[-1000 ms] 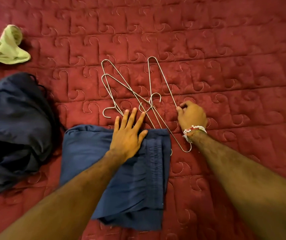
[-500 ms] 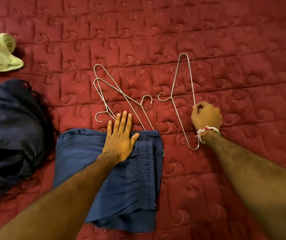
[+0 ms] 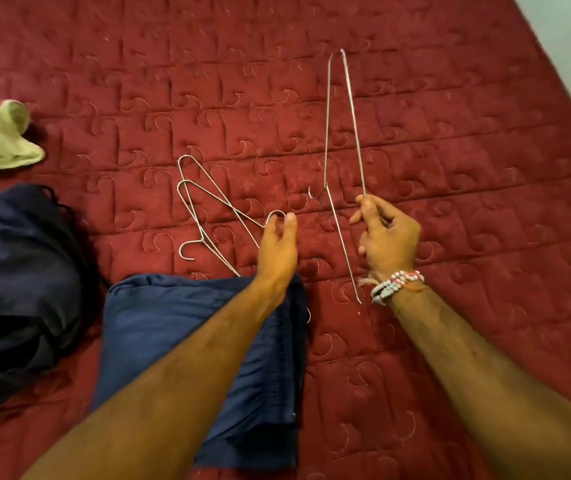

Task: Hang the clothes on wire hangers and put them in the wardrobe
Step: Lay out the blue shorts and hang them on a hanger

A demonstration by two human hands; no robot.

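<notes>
Right hand point(image 3: 388, 237) is gripping one wire hanger point(image 3: 354, 126) by its straight bar, fingers curled round it, beyond and right of the folded blue garment point(image 3: 173, 323). Left hand point(image 3: 277, 247), just past the garment's far edge, is curling finger and thumb at a hook of two hangers point(image 3: 223, 201) lying there; firm grip: cannot tell. Dark clothes heap point(image 3: 17, 271) is lying left of the garment.

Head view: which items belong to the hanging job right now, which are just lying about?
In play: wire hanger in right hand; left hand at hook of loose hanger; folded blue garment.
Lying about: third hanger, dark navy heap, pale green cloth.
</notes>
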